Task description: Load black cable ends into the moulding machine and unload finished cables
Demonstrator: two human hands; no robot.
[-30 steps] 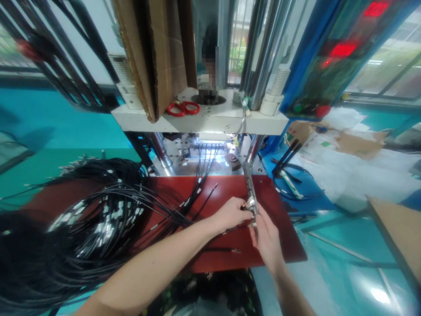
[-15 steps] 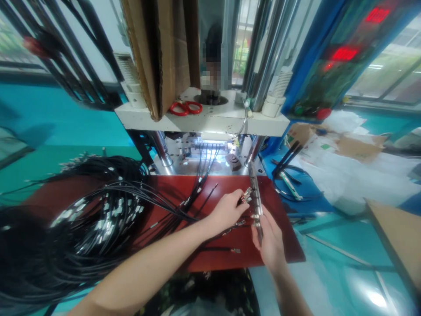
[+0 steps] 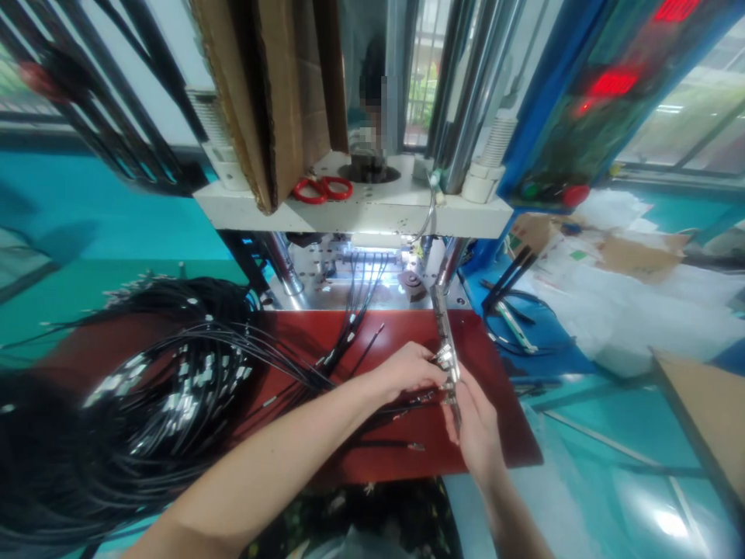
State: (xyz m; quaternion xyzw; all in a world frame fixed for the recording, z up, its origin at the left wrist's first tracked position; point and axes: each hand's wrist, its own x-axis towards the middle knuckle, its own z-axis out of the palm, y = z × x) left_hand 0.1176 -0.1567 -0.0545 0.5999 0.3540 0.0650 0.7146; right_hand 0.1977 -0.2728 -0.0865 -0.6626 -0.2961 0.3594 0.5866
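My right hand (image 3: pixel 474 415) is wrapped round the lower end of a long narrow metal bar (image 3: pixel 443 326), which points up toward the machine. Against the left side of the bar is my left hand (image 3: pixel 414 368), its fingers closed on small metal connectors (image 3: pixel 445 357). Black cables (image 3: pixel 291 365) run beneath my left forearm across the red-brown board (image 3: pixel 506 419). One loose cable end (image 3: pixel 416 446) lies just below my hands. Thin wires (image 3: pixel 368 283) lead into the lit part of the press.
A press with a white plate (image 3: pixel 361 216) stands ahead, carrying red scissors (image 3: pixel 323 189) and cardboard (image 3: pixel 294 101). A large cable coil (image 3: pixel 174 380) lies left. A control panel (image 3: pixel 582 124) and plastic bags (image 3: pixel 628 295) are at the right.
My left hand has moved slightly down and right, bringing the connectors from beside the bar up against it. The bar's upper end has shifted a little left.
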